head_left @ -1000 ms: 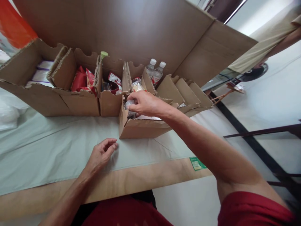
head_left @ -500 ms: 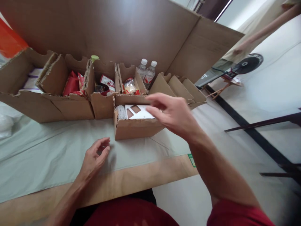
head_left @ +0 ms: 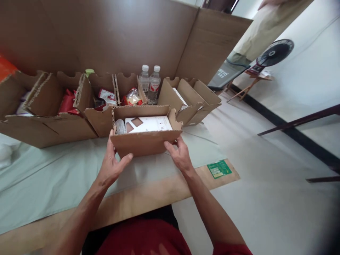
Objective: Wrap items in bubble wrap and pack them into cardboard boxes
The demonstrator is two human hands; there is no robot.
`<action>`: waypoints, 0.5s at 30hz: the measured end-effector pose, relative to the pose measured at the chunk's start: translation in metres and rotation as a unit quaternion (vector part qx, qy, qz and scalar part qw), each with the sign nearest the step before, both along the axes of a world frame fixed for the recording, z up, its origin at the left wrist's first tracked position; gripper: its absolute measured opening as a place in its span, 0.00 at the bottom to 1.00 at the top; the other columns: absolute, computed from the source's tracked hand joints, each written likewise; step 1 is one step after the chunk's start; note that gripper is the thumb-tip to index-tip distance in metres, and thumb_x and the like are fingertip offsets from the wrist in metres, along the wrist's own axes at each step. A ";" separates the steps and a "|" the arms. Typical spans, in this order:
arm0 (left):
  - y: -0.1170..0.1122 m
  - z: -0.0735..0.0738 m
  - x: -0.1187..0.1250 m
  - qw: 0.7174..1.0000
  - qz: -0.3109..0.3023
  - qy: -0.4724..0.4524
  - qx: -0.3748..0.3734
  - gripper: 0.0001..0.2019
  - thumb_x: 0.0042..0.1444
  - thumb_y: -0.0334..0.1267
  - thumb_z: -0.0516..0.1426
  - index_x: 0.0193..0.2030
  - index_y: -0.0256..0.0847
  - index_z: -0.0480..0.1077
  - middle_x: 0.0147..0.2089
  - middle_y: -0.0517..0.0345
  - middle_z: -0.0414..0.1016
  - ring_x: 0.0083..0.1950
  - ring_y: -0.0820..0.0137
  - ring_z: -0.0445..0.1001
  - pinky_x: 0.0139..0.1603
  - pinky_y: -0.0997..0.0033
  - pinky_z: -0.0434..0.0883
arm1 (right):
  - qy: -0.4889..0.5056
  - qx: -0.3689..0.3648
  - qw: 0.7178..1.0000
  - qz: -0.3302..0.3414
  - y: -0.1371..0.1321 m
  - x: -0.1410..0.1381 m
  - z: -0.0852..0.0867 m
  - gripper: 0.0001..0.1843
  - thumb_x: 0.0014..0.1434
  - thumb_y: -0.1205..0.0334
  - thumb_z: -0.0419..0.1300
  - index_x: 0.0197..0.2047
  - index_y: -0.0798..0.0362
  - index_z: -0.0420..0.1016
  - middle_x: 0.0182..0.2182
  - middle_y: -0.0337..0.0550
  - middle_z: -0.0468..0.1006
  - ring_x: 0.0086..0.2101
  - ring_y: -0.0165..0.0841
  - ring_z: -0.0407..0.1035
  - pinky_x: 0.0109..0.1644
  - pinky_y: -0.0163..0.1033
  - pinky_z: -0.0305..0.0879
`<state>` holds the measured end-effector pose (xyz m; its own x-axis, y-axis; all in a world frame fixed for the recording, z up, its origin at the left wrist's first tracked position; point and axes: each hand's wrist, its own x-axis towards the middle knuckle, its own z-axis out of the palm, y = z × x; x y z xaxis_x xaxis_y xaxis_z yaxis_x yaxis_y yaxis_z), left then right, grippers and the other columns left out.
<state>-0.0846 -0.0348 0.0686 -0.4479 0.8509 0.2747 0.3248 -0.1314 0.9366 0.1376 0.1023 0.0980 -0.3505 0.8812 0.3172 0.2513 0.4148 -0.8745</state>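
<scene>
Left hand (head_left: pixel 112 165), thumb spread, right hand (head_left: pixel 181 155) hold box (head_left: pixel 142 143).

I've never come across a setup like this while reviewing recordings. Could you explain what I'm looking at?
There is no machine here: a person works with two bare hands, seen by one camera worn on the head, looking forward and down. The left hand and right hand hold an open cardboard box between them, one near each end; I cannot tell whether it is lifted. Inside lie a white carton and something clear and crinkled. Beneath is a pale cloth. Behind stand cardboard bins, some holding packets, and two white-capped bottles.
</scene>
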 end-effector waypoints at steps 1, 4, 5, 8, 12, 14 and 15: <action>-0.015 -0.001 0.002 1.000 0.004 -0.017 -0.013 0.47 0.59 0.49 0.65 0.79 0.49 0.46 0.77 0.43 0.58 0.76 0.51 0.61 0.74 0.44 0.63 | 0.000 0.006 1.000 -0.002 -0.012 0.001 0.003 0.20 0.63 0.46 0.63 0.51 0.51 0.75 0.45 0.48 0.82 0.45 0.42 0.76 0.51 0.48 0.73; -0.070 0.003 -0.007 0.996 0.046 -0.059 -0.048 0.46 0.56 0.48 0.68 0.77 0.51 0.51 0.74 0.46 0.62 0.74 0.51 0.64 0.74 0.46 0.64 | 0.010 0.022 0.999 0.032 -0.049 -0.006 0.012 0.20 0.64 0.48 0.64 0.54 0.49 0.75 0.51 0.49 0.81 0.51 0.43 0.75 0.58 0.50 0.71; -0.084 0.008 -0.015 0.994 0.072 -0.068 -0.050 0.45 0.55 0.48 0.69 0.76 0.52 0.54 0.73 0.48 0.65 0.73 0.52 0.66 0.74 0.46 0.65 | 0.011 0.026 0.998 0.060 -0.058 -0.015 0.016 0.22 0.64 0.47 0.64 0.57 0.48 0.74 0.55 0.50 0.79 0.54 0.44 0.73 0.61 0.51 0.69; -0.095 0.028 -0.037 0.986 0.147 -0.070 -0.019 0.40 0.52 0.48 0.71 0.70 0.54 0.62 0.66 0.54 0.73 0.68 0.52 0.71 0.72 0.45 0.67 | 0.010 0.032 0.990 0.136 -0.060 -0.043 0.033 0.30 0.62 0.43 0.65 0.63 0.47 0.71 0.61 0.51 0.75 0.61 0.47 0.68 0.67 0.56 0.64; -0.061 0.043 -0.013 0.992 0.116 -0.056 0.014 0.45 0.50 0.53 0.71 0.72 0.49 0.59 0.64 0.48 0.72 0.62 0.51 0.74 0.67 0.41 0.71 | 0.046 0.011 0.995 0.091 -0.039 -0.033 0.045 0.31 0.61 0.42 0.65 0.62 0.49 0.71 0.55 0.50 0.79 0.53 0.45 0.73 0.60 0.54 0.69; -0.054 0.040 0.018 0.998 0.044 -0.044 -0.006 0.47 0.57 0.50 0.67 0.78 0.49 0.49 0.74 0.43 0.61 0.72 0.49 0.67 0.73 0.42 0.65 | 0.052 0.021 0.998 0.008 -0.040 -0.003 0.038 0.25 0.65 0.43 0.62 0.58 0.50 0.74 0.50 0.48 0.81 0.49 0.43 0.75 0.57 0.51 0.71; -0.057 0.036 0.032 0.999 0.016 -0.028 -0.026 0.47 0.59 0.48 0.65 0.79 0.51 0.45 0.78 0.45 0.55 0.76 0.49 0.60 0.76 0.42 0.60 | 0.051 0.037 0.997 -0.043 -0.045 0.013 0.032 0.22 0.68 0.44 0.60 0.55 0.51 0.75 0.47 0.48 0.82 0.48 0.43 0.75 0.57 0.51 0.70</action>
<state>-0.0523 -0.0914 0.1051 -0.4885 0.8482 0.2046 0.2752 -0.0727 0.9586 0.1504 0.0578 0.1295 -0.2363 0.8798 0.4124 0.2001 0.4593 -0.8654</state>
